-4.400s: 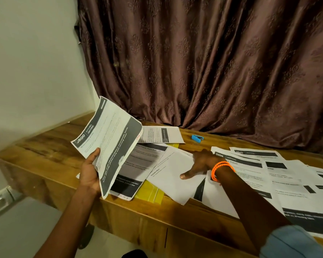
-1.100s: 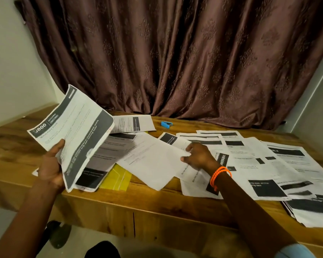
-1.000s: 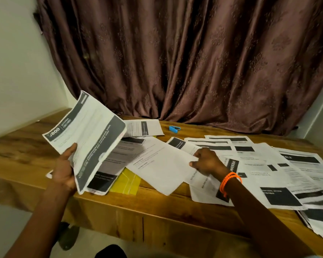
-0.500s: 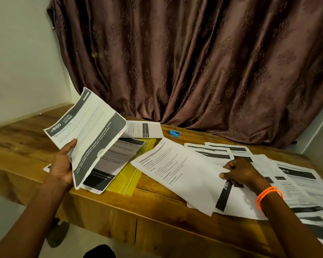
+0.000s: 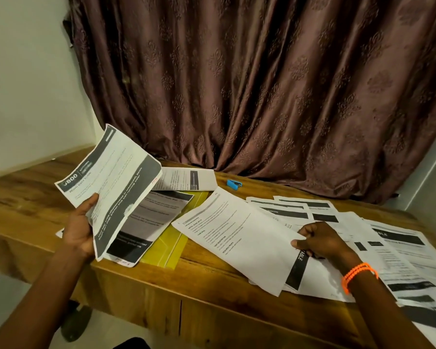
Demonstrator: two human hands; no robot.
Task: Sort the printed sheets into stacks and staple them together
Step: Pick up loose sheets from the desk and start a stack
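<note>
The left hand (image 5: 79,229) is gripping a small bundle of sheets (image 5: 108,187) and tilting it up off the desk (image 5: 23,207), thumb across the front – likely so the "800" heading stays readable while matching pages are hunted for. The right hand (image 5: 320,240) is pinching the right edge of a text page (image 5: 237,238), fingers curled over it, near the front edge of the desk; that page is lying across other printed sheets, and the hand seems to be lifting or sliding it aside for sorting (which of the two cannot be told).

More loose sheets (image 5: 398,250) are fanning out toward the right end of the desk, overlapping and not yet squared into stacks. Under the raised bundle another printed page (image 5: 149,222) is resting on a yellow folder (image 5: 171,243). The blue stapler (image 5: 234,184) is sitting untouched near the back edge, just before the curtain (image 5: 262,96) – stapling looks some way off.
</note>
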